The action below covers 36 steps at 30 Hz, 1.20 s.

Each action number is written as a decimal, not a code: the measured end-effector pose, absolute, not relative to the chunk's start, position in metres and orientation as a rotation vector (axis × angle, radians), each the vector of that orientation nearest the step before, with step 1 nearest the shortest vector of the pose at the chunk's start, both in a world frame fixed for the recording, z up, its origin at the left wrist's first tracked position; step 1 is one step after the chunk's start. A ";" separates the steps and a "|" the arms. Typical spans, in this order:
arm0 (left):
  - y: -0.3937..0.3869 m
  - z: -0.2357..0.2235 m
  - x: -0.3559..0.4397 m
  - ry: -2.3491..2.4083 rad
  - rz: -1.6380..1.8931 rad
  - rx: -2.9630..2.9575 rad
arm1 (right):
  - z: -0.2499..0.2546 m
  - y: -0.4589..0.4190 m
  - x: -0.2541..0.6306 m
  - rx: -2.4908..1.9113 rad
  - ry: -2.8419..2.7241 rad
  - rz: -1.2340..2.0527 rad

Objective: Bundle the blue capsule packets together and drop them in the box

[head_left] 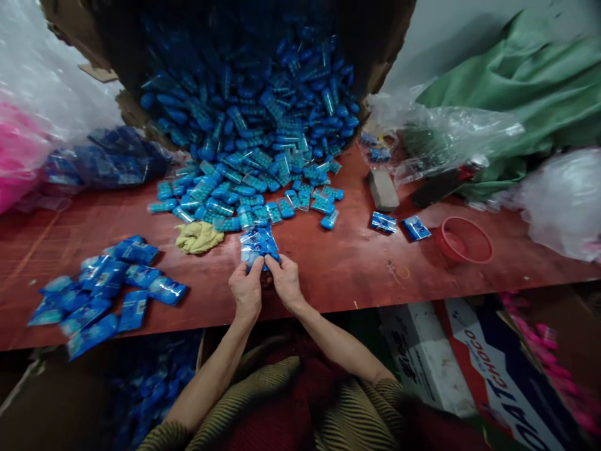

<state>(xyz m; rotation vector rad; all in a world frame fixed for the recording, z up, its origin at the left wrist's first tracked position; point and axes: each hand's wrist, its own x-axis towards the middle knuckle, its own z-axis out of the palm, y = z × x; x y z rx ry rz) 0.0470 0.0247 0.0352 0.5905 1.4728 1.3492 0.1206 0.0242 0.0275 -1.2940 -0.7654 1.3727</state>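
Observation:
My left hand [246, 291] and my right hand [286, 282] are side by side at the front of the red table. Both pinch the near edge of a small blue printed plastic packet [258, 241], thumbs on top and close together. Whether this is one packet or several overlapping ones, I cannot tell, and what is inside is hidden by my fingers. Just beyond it begins a heap of clear plastic tubes with blue caps and small blue-green balls [253, 169], spilling from a large cardboard box [389, 37]. To the left lies a pile of blue packets [110, 279] that look filled.
A yellow cloth [200, 238] lies left of my hands. Rightward are two small blue packs [384, 222], a grey block [383, 190], a dark bottle-like object [444, 183] and a red basket [488, 241]. A box of blue items [150, 388] stands below the table edge.

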 end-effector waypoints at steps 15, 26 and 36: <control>0.026 0.049 0.026 1.064 1.007 0.307 | 0.049 0.050 0.179 -1.309 -1.605 1.089; 0.022 0.046 0.016 0.932 0.921 0.152 | 0.019 0.112 0.269 -2.108 -1.888 0.098; 0.022 0.039 0.016 1.017 0.953 0.142 | 0.029 0.069 0.233 -1.947 -2.134 0.122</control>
